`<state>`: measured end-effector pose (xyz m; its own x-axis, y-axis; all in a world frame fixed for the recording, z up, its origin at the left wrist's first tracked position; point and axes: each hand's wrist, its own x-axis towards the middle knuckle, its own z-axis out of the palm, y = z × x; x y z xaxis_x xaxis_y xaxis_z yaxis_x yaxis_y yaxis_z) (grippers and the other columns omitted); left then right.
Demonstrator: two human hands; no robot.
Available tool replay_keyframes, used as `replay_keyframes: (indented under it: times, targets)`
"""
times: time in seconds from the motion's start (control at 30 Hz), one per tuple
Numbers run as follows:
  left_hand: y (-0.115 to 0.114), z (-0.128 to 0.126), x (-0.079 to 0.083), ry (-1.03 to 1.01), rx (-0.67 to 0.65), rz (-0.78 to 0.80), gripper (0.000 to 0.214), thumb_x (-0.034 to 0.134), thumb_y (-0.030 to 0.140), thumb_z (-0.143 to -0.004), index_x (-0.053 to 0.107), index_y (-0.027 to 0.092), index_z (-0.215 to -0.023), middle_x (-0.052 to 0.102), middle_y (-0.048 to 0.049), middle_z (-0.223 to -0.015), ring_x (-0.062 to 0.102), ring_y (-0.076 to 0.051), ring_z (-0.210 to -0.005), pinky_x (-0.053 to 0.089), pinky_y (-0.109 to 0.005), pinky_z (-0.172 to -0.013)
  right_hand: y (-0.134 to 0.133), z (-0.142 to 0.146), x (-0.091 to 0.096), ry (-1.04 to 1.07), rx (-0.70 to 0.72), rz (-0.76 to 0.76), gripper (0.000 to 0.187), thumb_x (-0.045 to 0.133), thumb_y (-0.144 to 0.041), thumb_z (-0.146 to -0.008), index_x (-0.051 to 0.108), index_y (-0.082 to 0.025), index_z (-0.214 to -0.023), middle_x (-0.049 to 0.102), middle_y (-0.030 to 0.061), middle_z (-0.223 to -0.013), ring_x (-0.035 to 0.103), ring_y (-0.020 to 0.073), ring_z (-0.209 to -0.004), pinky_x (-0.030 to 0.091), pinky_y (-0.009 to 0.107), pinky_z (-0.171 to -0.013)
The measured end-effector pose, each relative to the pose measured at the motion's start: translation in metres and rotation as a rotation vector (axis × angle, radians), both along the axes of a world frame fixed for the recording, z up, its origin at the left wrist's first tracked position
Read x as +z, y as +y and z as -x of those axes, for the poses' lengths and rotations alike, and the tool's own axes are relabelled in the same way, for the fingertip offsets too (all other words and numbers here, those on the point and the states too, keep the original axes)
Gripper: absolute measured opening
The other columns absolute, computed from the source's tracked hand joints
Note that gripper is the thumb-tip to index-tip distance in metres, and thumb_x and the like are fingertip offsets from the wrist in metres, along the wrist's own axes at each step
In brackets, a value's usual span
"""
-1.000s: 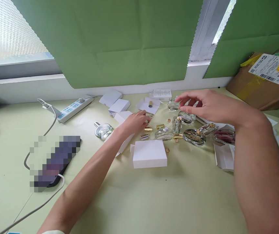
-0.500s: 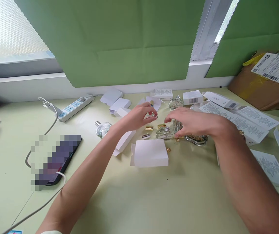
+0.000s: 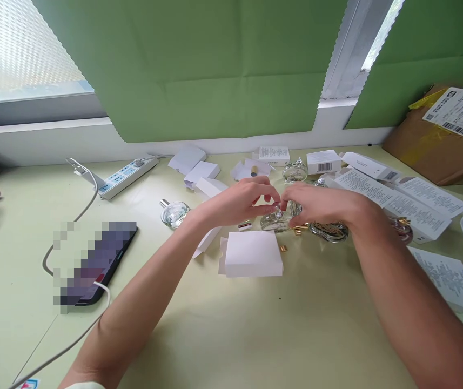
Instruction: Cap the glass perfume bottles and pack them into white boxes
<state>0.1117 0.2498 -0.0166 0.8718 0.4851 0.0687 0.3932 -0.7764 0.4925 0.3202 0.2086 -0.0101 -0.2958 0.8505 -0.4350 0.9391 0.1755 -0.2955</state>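
My left hand and my right hand meet over a small clear glass bottle that stands on the pale green table. The fingers of both hands are curled in a pinch at the bottle's neck. My left fingertips press a small cap onto the neck. My right fingertips grip the bottle's top from the right. A white folded box lies just in front of the bottle. Small gold caps lie beside it.
More glass bottles are scattered around, with white boxes and printed leaflets. A power strip and cable lie at the left, a phone nearer me. A cardboard carton stands at the far right.
My right hand came down and left from above the bottles to the clear bottle. My left hand rose from the table and moved right to meet it at the neck.
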Motion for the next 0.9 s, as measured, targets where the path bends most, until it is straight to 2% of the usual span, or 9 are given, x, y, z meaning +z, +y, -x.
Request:
replay_keyframes:
  times: [0.13, 0.3, 0.47, 0.7, 0.9]
  targets:
    - [-0.0007, 0.0001, -0.0012, -0.008, -0.011, -0.018, 0.022, 0.049, 0.035, -0.097, 0.067, 0.026, -0.107, 0.057, -0.0033, -0.097, 0.051, -0.012, -0.075, 0.038, -0.024, -0.066, 0.0022, -0.0002, -0.0044, 0.044, -0.015, 0.0, 0.04, 0.063, -0.037, -0.078, 0.063, -0.027, -0.116, 0.055, 0.008, -0.132, 0.056, 0.0297, -0.118, 0.044, 0.039, -0.095]
    - [-0.0006, 0.0005, -0.003, 0.012, -0.012, -0.028, 0.022, 0.049, 0.034, -0.097, 0.066, 0.027, -0.109, 0.058, -0.0038, -0.098, 0.051, -0.012, -0.074, 0.038, -0.025, -0.065, 0.0038, 0.001, -0.0068, 0.068, 0.004, -0.03, 0.041, 0.064, -0.037, -0.077, 0.063, -0.027, -0.117, 0.057, 0.007, -0.131, 0.054, 0.03, -0.122, 0.045, 0.038, -0.095]
    - [-0.0003, -0.0007, -0.0049, 0.035, -0.009, -0.033, 0.022, 0.049, 0.031, -0.096, 0.066, 0.027, -0.11, 0.058, -0.0044, -0.1, 0.052, -0.012, -0.074, 0.038, -0.025, -0.064, 0.0032, 0.0035, -0.0051, 0.034, 0.035, -0.044, 0.038, 0.062, -0.039, -0.079, 0.064, -0.024, -0.113, 0.059, 0.0098, -0.125, 0.036, 0.0344, -0.138, 0.041, 0.043, -0.099]
    - [-0.0015, -0.0005, -0.0051, 0.051, 0.0, -0.06, 0.022, 0.051, 0.03, -0.095, 0.067, 0.028, -0.111, 0.059, -0.0043, -0.104, 0.054, -0.012, -0.076, 0.038, -0.026, -0.063, 0.0037, 0.0047, -0.0039, 0.016, 0.036, -0.036, 0.039, 0.062, -0.039, -0.078, 0.064, -0.023, -0.114, 0.061, 0.009, -0.127, 0.019, 0.0342, -0.148, 0.036, 0.044, -0.107]
    - [-0.0011, -0.0013, -0.0037, 0.026, -0.02, -0.057, 0.025, 0.048, 0.032, -0.098, 0.07, 0.026, -0.108, 0.06, -0.0045, -0.102, 0.054, -0.011, -0.073, 0.039, -0.026, -0.065, 0.004, 0.0037, -0.0046, 0.016, 0.041, -0.034, 0.039, 0.062, -0.039, -0.079, 0.064, -0.023, -0.115, 0.06, 0.0087, -0.129, 0.018, 0.0349, -0.148, 0.034, 0.046, -0.108]
